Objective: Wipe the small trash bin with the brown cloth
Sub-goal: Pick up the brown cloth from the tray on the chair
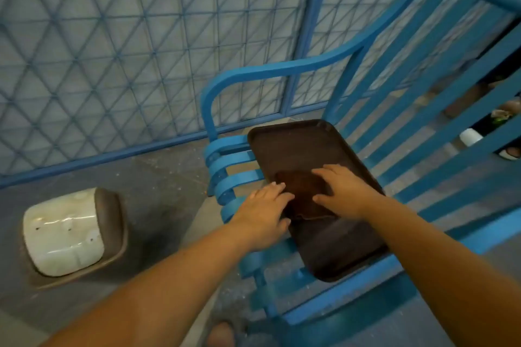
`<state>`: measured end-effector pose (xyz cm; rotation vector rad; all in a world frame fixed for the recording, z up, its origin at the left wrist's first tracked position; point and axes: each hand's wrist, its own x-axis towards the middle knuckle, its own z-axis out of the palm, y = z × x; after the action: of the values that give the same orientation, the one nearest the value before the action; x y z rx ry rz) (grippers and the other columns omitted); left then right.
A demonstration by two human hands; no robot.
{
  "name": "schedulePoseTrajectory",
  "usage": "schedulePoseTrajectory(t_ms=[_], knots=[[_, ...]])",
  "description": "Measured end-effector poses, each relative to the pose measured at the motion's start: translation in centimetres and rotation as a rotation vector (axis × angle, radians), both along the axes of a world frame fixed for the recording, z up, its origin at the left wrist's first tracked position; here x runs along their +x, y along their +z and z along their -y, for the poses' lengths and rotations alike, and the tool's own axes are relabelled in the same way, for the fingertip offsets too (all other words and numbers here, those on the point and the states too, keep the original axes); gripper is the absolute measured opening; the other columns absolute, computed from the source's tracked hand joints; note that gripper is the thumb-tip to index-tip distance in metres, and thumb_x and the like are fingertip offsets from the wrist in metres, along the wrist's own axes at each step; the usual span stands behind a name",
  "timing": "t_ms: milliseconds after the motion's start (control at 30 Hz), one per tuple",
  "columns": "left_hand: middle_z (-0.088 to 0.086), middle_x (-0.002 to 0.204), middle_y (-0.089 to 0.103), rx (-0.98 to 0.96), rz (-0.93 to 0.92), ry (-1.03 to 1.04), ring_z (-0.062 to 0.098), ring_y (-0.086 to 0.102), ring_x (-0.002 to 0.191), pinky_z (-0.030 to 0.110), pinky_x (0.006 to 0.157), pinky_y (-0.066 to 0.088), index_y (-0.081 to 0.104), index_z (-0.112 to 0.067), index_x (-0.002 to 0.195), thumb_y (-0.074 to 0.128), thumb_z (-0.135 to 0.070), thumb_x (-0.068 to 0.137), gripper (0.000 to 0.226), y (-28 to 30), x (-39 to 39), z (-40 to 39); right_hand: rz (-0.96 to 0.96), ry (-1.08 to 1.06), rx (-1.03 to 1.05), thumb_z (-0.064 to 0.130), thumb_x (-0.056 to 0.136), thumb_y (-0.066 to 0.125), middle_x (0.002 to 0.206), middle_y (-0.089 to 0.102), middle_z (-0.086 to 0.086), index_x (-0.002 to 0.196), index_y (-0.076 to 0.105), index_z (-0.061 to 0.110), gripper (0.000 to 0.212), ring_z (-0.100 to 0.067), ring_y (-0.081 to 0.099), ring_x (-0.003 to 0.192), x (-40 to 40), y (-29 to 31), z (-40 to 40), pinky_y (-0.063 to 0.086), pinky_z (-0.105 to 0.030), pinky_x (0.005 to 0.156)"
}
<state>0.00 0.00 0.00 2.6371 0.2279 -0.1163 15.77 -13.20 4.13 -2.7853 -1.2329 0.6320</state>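
A folded brown cloth [303, 194] lies on a dark brown tray [296, 144] set on the seat of a blue slatted chair. My left hand [263, 215] rests at the cloth's left edge with its fingers stretched flat. My right hand [342, 190] lies over the cloth's right side, fingers spread and slightly bent on it. The small trash bin [63, 231], white with a brown rim, lies tipped on the grey floor at the left, its bottom facing me.
The blue chair [282, 65] has a curved armrest and slatted back. A blue mesh fence [141, 36] runs behind. A white cup [470, 136] and another person's feet show behind the chair back. My foot [221, 334] is at the bottom edge.
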Motion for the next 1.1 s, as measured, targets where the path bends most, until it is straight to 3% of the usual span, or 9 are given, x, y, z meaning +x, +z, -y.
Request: schedulePoseTrajectory(t_ms=[267,400,567,633,700,767,933,1100], knots=[[0.001,0.158,0.020,0.080,-0.147,-0.126,0.020,0.010,0.146,0.035,0.118,0.003,0.033,-0.024,0.146,0.044,-0.027,0.096,0.051,-2.6,5.4,1.7,-0.133,0.004,-0.171,0.029,0.077,0.069,0.149,0.031,-0.001,0.145,0.027,0.025,0.080,-0.025,0.020,0.141,1.8,-3.5,0.6,0.028,-0.046,0.113],[0.001,0.156,0.025,0.145,-0.255,-0.153,0.020,0.013,0.146,0.036,0.119,0.003,0.035,-0.021,0.145,0.048,-0.024,0.094,0.052,-3.6,7.0,1.8,-0.245,-0.012,-0.242,0.027,0.073,0.074,0.154,0.025,-0.002,0.148,0.019,0.026,0.093,-0.024,0.016,0.143,2.1,-4.8,0.9,0.021,-0.043,0.116],[0.002,0.144,0.044,0.147,-0.226,-0.111,0.019,0.035,0.136,0.031,0.117,0.009,0.050,-0.020,0.133,0.048,-0.011,0.091,0.043,-4.1,7.7,1.6,-0.302,-0.032,-0.277,0.024,0.072,0.076,0.151,0.029,-0.002,0.148,0.018,0.025,0.095,-0.024,0.031,0.137,1.7,-5.1,0.5,0.033,-0.041,0.110],[0.003,0.133,0.053,0.134,-0.204,-0.061,0.021,0.045,0.128,0.029,0.116,0.013,0.057,-0.017,0.125,0.046,-0.007,0.090,0.037,-4.0,8.1,1.7,-0.311,-0.026,-0.276,0.026,0.069,0.077,0.145,0.038,-0.002,0.144,0.028,0.028,0.089,-0.025,0.042,0.129,1.4,-5.2,0.3,0.041,-0.044,0.103],[0.006,0.127,0.056,0.113,-0.194,-0.024,0.024,0.049,0.121,0.030,0.113,0.019,0.056,-0.016,0.120,0.045,-0.006,0.091,0.033,-3.5,8.5,1.7,-0.309,-0.002,-0.251,0.029,0.063,0.077,0.127,0.054,-0.002,0.130,0.044,0.031,0.074,-0.025,0.055,0.111,1.3,-5.3,0.0,0.050,-0.045,0.091],[0.007,0.124,0.057,0.071,-0.166,0.007,0.026,0.050,0.117,0.031,0.108,0.026,0.055,-0.018,0.118,0.044,-0.006,0.091,0.032,-3.2,8.6,1.7,-0.306,0.008,-0.243,0.031,0.062,0.078,0.115,0.057,0.000,0.122,0.049,0.030,0.067,-0.024,0.057,0.103,1.1,-5.1,-0.1,0.052,-0.046,0.086],[0.005,0.119,0.058,-0.160,-0.098,0.142,0.026,0.049,0.112,0.034,0.105,0.031,0.054,-0.025,0.109,0.039,-0.010,0.092,0.027,-2.6,8.3,0.9,-0.183,0.024,-0.218,0.036,0.070,0.075,0.122,0.048,-0.002,0.128,0.043,0.021,0.068,-0.025,0.050,0.112,0.7,-4.5,-0.1,0.047,-0.046,0.093],[0.002,0.120,0.056,-0.243,-0.109,0.073,0.023,0.053,0.108,0.037,0.092,0.044,0.056,-0.027,0.111,0.044,-0.018,0.094,0.022,-1.8,7.4,0.5,-0.105,-0.005,-0.123,0.030,0.089,0.056,0.112,0.059,-0.007,0.116,0.054,0.020,0.029,-0.026,0.057,0.101,0.2,-4.0,-0.6,0.049,-0.043,0.088]])
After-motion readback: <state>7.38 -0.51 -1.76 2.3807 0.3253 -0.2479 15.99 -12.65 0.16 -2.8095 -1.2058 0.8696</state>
